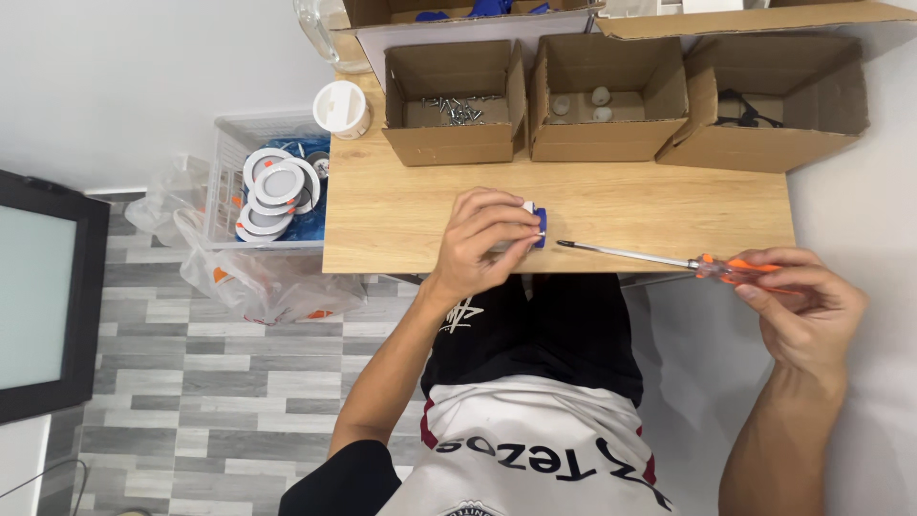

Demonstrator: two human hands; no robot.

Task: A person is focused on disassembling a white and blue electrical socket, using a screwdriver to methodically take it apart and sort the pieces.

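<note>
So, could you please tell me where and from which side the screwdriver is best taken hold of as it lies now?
Probably by its orange handle, coming from the right, where the right hand already holds it. The screwdriver lies nearly level over the table's front edge, its thin metal shaft pointing left towards the small blue and white part under the left hand; the shaft is too slim for a firm grip.

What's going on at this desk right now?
A person sits at a wooden table. Their left hand presses a small white and blue part down near the front edge. The right hand holds an orange-handled screwdriver, tip pointing at the part but short of it. A cardboard box of screws sits behind.
</note>
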